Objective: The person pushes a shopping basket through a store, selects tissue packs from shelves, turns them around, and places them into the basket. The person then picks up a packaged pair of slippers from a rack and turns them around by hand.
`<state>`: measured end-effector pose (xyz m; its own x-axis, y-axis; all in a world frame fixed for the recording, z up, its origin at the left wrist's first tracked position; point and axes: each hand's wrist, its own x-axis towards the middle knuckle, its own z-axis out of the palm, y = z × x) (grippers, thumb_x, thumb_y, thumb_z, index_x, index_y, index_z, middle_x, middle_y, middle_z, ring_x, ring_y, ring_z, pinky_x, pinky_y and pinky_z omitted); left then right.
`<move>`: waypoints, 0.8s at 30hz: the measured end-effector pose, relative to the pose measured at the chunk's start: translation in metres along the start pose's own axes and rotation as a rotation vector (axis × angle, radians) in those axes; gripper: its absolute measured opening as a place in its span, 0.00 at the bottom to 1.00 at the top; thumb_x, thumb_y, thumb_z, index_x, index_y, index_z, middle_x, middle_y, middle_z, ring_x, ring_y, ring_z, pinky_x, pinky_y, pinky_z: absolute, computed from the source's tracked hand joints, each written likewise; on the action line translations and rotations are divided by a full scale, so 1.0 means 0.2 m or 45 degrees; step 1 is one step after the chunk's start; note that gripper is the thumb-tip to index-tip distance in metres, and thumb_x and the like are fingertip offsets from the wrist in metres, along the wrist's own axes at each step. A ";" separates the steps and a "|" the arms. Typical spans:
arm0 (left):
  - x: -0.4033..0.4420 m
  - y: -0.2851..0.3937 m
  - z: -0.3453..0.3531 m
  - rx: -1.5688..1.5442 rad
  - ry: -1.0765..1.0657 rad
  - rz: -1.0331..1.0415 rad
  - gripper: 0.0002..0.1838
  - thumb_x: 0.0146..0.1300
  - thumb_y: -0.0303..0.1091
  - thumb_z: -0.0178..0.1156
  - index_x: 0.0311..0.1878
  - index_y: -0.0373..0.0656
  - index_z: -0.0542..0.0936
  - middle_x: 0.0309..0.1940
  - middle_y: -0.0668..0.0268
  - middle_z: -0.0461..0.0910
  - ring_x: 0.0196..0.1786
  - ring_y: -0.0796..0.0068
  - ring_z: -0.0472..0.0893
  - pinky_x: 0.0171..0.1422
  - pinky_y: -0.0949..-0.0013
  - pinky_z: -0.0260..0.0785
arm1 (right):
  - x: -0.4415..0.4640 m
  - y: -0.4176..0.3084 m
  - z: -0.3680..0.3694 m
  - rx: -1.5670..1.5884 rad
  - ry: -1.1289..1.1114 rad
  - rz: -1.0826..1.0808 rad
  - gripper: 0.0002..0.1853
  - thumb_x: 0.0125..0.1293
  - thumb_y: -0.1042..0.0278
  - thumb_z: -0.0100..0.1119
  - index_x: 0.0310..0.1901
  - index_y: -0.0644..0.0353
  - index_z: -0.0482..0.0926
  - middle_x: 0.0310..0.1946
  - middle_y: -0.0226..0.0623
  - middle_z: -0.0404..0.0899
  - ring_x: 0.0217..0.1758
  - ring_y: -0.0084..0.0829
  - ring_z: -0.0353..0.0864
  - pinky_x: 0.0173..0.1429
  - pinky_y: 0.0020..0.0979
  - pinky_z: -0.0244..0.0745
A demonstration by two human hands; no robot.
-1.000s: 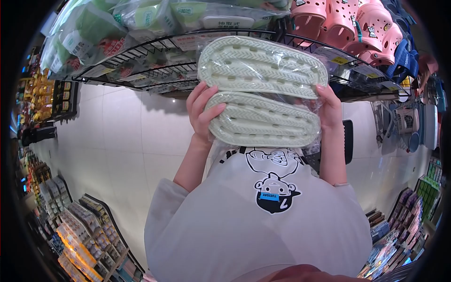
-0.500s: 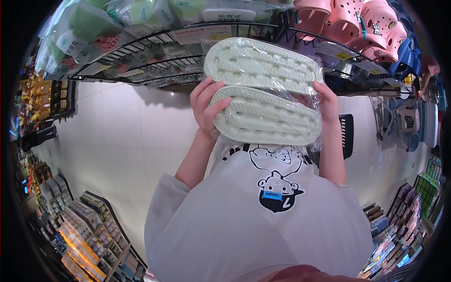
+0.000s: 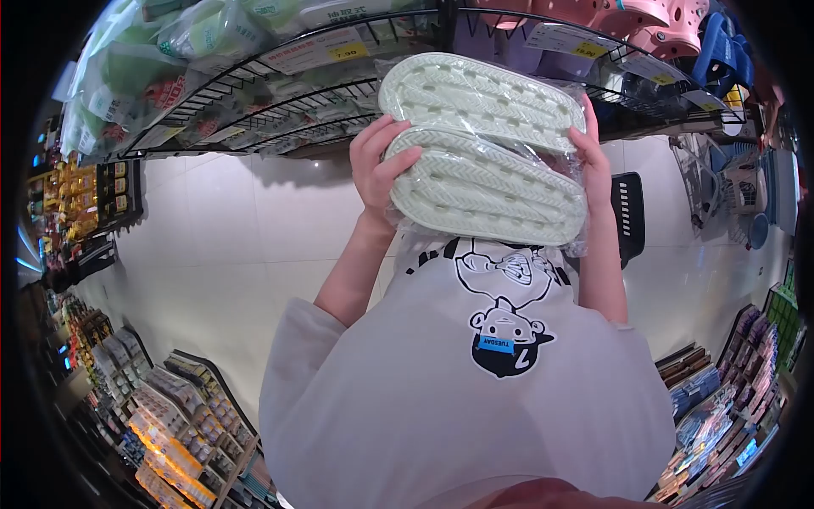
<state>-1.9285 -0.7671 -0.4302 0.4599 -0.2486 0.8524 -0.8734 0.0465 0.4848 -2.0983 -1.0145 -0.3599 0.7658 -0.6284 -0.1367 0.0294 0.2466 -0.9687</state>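
Observation:
A pair of pale green slippers (image 3: 487, 182) in a clear plastic bag is held up in front of my chest, soles facing me. The two soles lie one above the other, slightly slanted. My left hand (image 3: 379, 165) grips the bag at the slippers' left ends, fingers and thumb closed around the edge. My right hand (image 3: 591, 157) holds the opposite ends, its thumb on the sole side and the other fingers partly hidden behind the bag.
Ahead is a black wire rack (image 3: 254, 72) with bagged green slippers (image 3: 225, 38), price tags (image 3: 322, 51), pink clogs (image 3: 661, 30) and blue footwear (image 3: 721, 59). A black basket (image 3: 627, 216) stands on the tiled floor to my right. Stocked shelves (image 3: 182, 424) line the lower left.
The slippers and both hands have shifted slightly up in view, still gripped the same way. My view has moved, so the rack and pink clogs appear higher.

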 end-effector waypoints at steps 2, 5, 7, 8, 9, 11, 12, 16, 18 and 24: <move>0.00 0.11 0.06 -0.017 0.011 -0.050 0.17 0.61 0.40 0.69 0.51 0.50 0.77 0.54 0.55 0.82 0.61 0.49 0.78 0.64 0.54 0.71 | -0.04 -0.03 -0.10 0.053 0.000 0.018 0.40 0.72 0.67 0.52 0.82 0.52 0.48 0.75 0.42 0.62 0.73 0.35 0.68 0.72 0.35 0.67; -0.02 0.25 0.14 -0.120 -0.013 -0.084 0.19 0.59 0.40 0.71 0.51 0.51 0.76 0.57 0.55 0.80 0.64 0.48 0.74 0.65 0.52 0.70 | -0.13 -0.12 -0.20 0.183 -0.003 0.064 0.39 0.72 0.67 0.52 0.82 0.52 0.49 0.75 0.41 0.62 0.74 0.33 0.68 0.74 0.35 0.64; -0.07 0.28 0.21 -0.143 -0.021 -0.044 0.20 0.58 0.40 0.71 0.52 0.51 0.76 0.58 0.55 0.79 0.65 0.47 0.73 0.66 0.52 0.69 | -0.17 -0.14 -0.26 0.263 -0.015 0.084 0.39 0.72 0.66 0.51 0.82 0.52 0.49 0.75 0.40 0.63 0.74 0.33 0.68 0.74 0.35 0.64; -0.09 0.29 0.24 -0.163 -0.023 -0.020 0.21 0.57 0.40 0.72 0.52 0.51 0.75 0.59 0.55 0.77 0.67 0.47 0.72 0.67 0.51 0.69 | -0.19 -0.14 -0.30 0.277 0.004 0.086 0.38 0.72 0.66 0.51 0.82 0.52 0.50 0.75 0.40 0.64 0.73 0.33 0.69 0.72 0.35 0.66; -0.10 0.32 0.27 -0.161 -0.029 -0.025 0.21 0.57 0.40 0.72 0.52 0.51 0.75 0.59 0.55 0.77 0.67 0.47 0.72 0.67 0.51 0.69 | -0.20 -0.13 -0.34 0.288 0.023 0.093 0.38 0.73 0.66 0.52 0.82 0.52 0.51 0.74 0.40 0.65 0.73 0.33 0.69 0.71 0.35 0.69; -0.11 0.39 0.31 -0.253 -0.117 -0.136 0.22 0.56 0.42 0.73 0.51 0.52 0.76 0.58 0.56 0.77 0.67 0.47 0.72 0.68 0.50 0.68 | -0.23 -0.10 -0.48 0.301 0.040 0.166 0.37 0.72 0.66 0.51 0.81 0.53 0.53 0.73 0.41 0.65 0.73 0.34 0.70 0.71 0.35 0.70; -0.11 0.44 0.33 -0.316 -0.122 -0.180 0.21 0.55 0.42 0.74 0.49 0.51 0.77 0.57 0.56 0.77 0.67 0.47 0.72 0.69 0.48 0.67 | -0.26 -0.10 -0.54 0.316 0.054 0.225 0.36 0.72 0.67 0.51 0.81 0.53 0.54 0.73 0.41 0.66 0.72 0.35 0.70 0.71 0.36 0.71; -0.17 0.66 0.41 -0.255 -0.051 -0.218 0.18 0.55 0.41 0.73 0.46 0.49 0.79 0.57 0.56 0.76 0.68 0.47 0.72 0.71 0.48 0.66 | -0.37 -0.09 -0.68 0.491 0.033 0.298 0.35 0.72 0.69 0.50 0.80 0.56 0.56 0.72 0.42 0.67 0.71 0.36 0.72 0.73 0.38 0.69; -0.21 0.75 0.44 -0.357 0.014 -0.370 0.16 0.56 0.41 0.73 0.43 0.47 0.80 0.57 0.55 0.75 0.68 0.47 0.71 0.72 0.48 0.65 | -0.42 -0.11 -0.71 0.528 0.005 0.379 0.35 0.71 0.72 0.49 0.79 0.58 0.57 0.72 0.43 0.67 0.71 0.37 0.72 0.75 0.40 0.68; -0.36 1.00 0.38 -0.260 -0.048 -0.551 0.16 0.57 0.40 0.73 0.42 0.43 0.80 0.62 0.51 0.72 0.71 0.46 0.68 0.76 0.44 0.60 | -0.44 0.03 -0.88 0.517 -0.065 0.380 0.36 0.69 0.76 0.50 0.80 0.56 0.56 0.72 0.46 0.67 0.72 0.38 0.71 0.75 0.39 0.66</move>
<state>-2.1491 -0.8135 -0.4091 0.7648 -0.3218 0.5581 -0.5520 0.1193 0.8252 -2.2779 -1.0867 -0.3909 0.8093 -0.4523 -0.3749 0.0445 0.6835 -0.7286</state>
